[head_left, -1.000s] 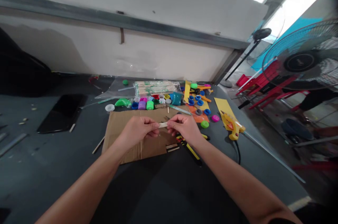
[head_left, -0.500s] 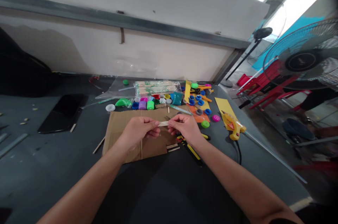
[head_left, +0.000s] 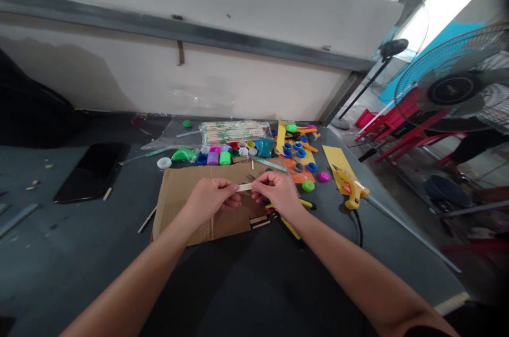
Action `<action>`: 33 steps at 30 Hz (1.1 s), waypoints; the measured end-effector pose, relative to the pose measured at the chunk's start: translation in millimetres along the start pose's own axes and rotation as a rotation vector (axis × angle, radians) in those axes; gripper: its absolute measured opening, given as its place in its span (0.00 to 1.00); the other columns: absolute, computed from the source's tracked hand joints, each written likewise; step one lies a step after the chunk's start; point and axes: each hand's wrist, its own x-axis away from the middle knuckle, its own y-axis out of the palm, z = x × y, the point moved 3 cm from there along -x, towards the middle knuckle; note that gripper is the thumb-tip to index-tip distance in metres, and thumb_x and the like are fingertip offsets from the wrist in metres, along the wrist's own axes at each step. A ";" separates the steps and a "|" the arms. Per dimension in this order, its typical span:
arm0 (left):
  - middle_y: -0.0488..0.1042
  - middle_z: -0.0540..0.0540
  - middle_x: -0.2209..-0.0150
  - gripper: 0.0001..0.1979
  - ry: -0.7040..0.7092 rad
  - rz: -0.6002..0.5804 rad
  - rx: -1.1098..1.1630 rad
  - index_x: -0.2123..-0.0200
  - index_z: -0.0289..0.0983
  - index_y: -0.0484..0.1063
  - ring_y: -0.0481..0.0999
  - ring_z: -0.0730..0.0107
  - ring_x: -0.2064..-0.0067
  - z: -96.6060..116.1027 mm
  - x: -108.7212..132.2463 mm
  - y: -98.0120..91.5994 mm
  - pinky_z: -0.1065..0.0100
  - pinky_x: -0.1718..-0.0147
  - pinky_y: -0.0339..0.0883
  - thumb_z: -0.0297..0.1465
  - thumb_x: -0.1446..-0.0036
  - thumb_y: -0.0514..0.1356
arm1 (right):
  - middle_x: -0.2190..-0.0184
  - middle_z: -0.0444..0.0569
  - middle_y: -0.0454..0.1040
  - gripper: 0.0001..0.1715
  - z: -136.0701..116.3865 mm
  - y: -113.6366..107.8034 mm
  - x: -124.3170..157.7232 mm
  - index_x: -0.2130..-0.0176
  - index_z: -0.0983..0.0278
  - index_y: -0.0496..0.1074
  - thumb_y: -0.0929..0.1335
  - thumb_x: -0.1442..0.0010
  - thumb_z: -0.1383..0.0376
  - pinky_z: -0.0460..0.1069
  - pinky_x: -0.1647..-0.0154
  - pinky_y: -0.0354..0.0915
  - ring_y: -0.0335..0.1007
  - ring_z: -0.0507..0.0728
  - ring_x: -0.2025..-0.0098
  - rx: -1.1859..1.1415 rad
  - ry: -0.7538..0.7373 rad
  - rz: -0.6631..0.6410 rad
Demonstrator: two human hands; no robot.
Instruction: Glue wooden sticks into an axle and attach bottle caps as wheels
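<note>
Between my two hands is a short bundle of pale wooden sticks, held level above the cardboard sheet. My left hand pinches its left end between thumb and fingers. The right end is pinched by my right hand. How many sticks are in the bundle I cannot tell. Below my right hand lie yellow-and-black pliers, partly covered by the wrist. Cut stick pieces rest by the cardboard's lower right corner.
Behind the cardboard lie a plastic pack of wooden sticks, small paint pots and blue caps. A yellow glue gun with a black cord is on the right. At left lies a black phone. A fan stands beyond the table.
Both hands keep their pinch on the sticks, with hardly any movement. The whole view has shifted very slightly.
</note>
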 end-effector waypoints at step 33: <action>0.75 0.48 0.77 0.11 0.144 0.188 0.012 0.77 0.35 0.72 0.72 0.74 0.77 -17.2 -26.8 -34.4 0.72 0.76 0.66 0.38 0.56 0.63 | 0.58 0.60 0.72 0.26 -35.0 -76.2 20.0 0.52 0.67 0.69 0.66 0.48 0.57 0.55 0.55 0.64 0.70 0.65 0.55 1.312 -0.107 0.327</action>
